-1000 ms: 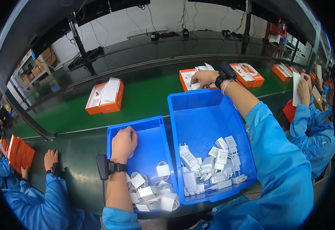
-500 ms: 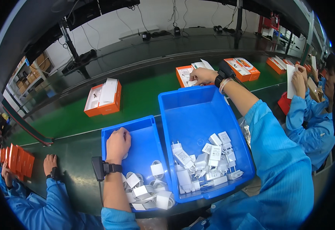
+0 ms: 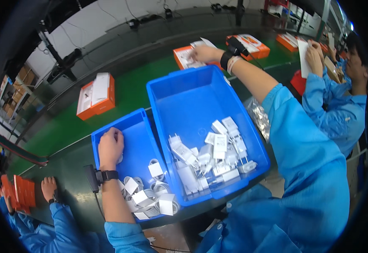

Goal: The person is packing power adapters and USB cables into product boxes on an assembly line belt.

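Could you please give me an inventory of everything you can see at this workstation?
Larger bin: one, blue, centre
Smaller bin: one, blue, left of the larger
Power adapters: over ten, white, larger bin
Wrapped cables: several, white, smaller bin
Opened boxes: at least three, orange and white, on the belt
Belt: one, green, beyond the bins
Stacked boxes: several, orange, far left
Crinkled bag: one, silvery, right of the larger bin
Card: one, white, held by a co-worker
Co-workers: at least two, blue sleeves, both sides
Wrist devices: two, black, person's wrists
Left hand: one, bare, in smaller bin
Right hand: one, bare, at an opened box
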